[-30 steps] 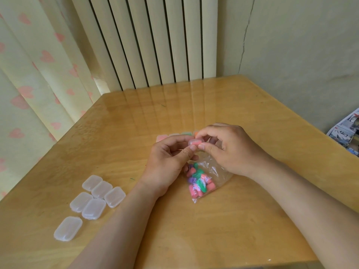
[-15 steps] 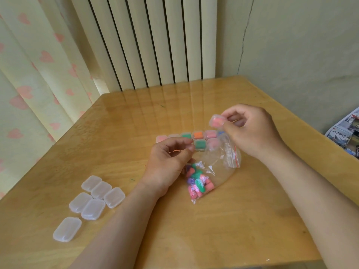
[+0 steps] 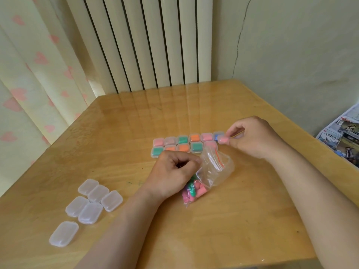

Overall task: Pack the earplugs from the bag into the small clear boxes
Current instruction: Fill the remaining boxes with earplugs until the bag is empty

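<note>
A clear zip bag (image 3: 215,169) with pink, green and purple earplugs (image 3: 193,192) in it lies at the middle of the wooden table (image 3: 223,226). My left hand (image 3: 172,173) pinches the bag's open edge. My right hand (image 3: 252,137) pinches a small clear box with pink earplugs (image 3: 223,140) at the right end of two rows of filled boxes (image 3: 183,145). Several empty clear boxes (image 3: 91,200) lie to the left, one more empty box (image 3: 63,233) nearer the front edge.
A white radiator (image 3: 143,41) stands behind the table and a heart-patterned curtain (image 3: 29,74) hangs at the left. Newspapers (image 3: 342,138) lie beyond the table's right edge, beside the wall.
My right hand carried the pink-filled box away from the bag, up and right, then down to the right end of the filled rows. The left hand stayed at the bag.
</note>
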Action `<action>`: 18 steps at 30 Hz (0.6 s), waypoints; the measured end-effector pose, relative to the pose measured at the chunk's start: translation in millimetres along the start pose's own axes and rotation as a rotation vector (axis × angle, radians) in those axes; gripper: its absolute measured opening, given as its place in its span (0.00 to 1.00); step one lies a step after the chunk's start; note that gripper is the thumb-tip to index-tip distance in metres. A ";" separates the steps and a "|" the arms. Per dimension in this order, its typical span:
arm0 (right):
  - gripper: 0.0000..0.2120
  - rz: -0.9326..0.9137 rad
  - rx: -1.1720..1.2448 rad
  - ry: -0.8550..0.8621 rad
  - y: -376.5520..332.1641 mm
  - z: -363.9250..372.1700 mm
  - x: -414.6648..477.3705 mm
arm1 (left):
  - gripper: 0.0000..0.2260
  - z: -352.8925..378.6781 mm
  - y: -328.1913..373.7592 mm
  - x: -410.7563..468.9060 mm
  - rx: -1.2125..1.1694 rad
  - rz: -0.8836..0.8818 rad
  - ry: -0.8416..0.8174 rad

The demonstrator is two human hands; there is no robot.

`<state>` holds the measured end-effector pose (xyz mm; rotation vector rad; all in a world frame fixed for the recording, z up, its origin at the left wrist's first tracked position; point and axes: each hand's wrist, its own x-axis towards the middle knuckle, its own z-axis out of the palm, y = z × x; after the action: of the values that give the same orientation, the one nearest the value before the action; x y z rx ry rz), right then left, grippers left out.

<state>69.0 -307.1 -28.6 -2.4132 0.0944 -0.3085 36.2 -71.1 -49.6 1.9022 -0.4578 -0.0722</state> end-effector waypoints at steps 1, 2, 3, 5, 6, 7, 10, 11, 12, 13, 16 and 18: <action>0.08 -0.002 -0.008 -0.013 -0.3 0.8 -0.3 | 0.10 0.0 -0.2 0.1 -0.004 0.000 0.000; 0.08 -0.004 -0.021 -0.023 -0.5 1.4 -0.7 | 0.10 0.0 -0.5 0.2 -0.009 0.001 0.003; 0.08 -0.007 -0.039 -0.031 -0.2 1.9 -0.7 | 0.10 0.1 -1.2 0.6 -0.016 0.002 0.010; 0.08 -0.015 -0.063 -0.044 0.2 2.2 -0.6 | 0.10 0.6 -2.3 1.2 -0.030 0.001 0.023; 0.08 -0.017 -0.068 -0.049 0.2 2.1 -0.7 | 0.10 0.9 -2.5 1.5 -0.035 -0.001 0.031; 0.07 -0.019 -0.072 -0.053 0.1 2.0 -1.0 | 0.10 1.2 -2.7 1.6 -0.039 -0.004 0.042; 0.07 -0.037 -0.088 -0.066 -0.6 2.6 -1.9 | 0.09 1.1 -3.2 2.0 -0.041 -0.009 0.067; 0.08 -0.040 -0.093 -0.068 -1.0 3.0 -2.3 | 0.09 1.1 -3.2 2.0 -0.039 -0.010 0.070; 0.08 -0.042 -0.099 -0.068 -1.3 3.4 -2.8 | 0.09 1.2 -2.8 1.7 -0.037 -0.013 0.072; 0.07 -0.044 -0.109 -0.069 -1.4 4.0 -2.9 | 0.09 1.5 -2.8 1.7 -0.033 -0.021 0.077; 0.07 -0.044 -0.124 -0.070 -1.5 4.8 -3.0 | 0.09 1.9 -3.4 2.1 -0.030 -0.061 0.115; 0.07 -0.047 -0.121 -0.070 -2.0 4.3 -4.0 | 0.09 2.4 -3.7 2.6 -0.034 -0.079 0.134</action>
<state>66.3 -302.3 -31.2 -2.5464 0.0260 -0.2461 39.0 -73.0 -53.4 1.8775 -0.2890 -0.0039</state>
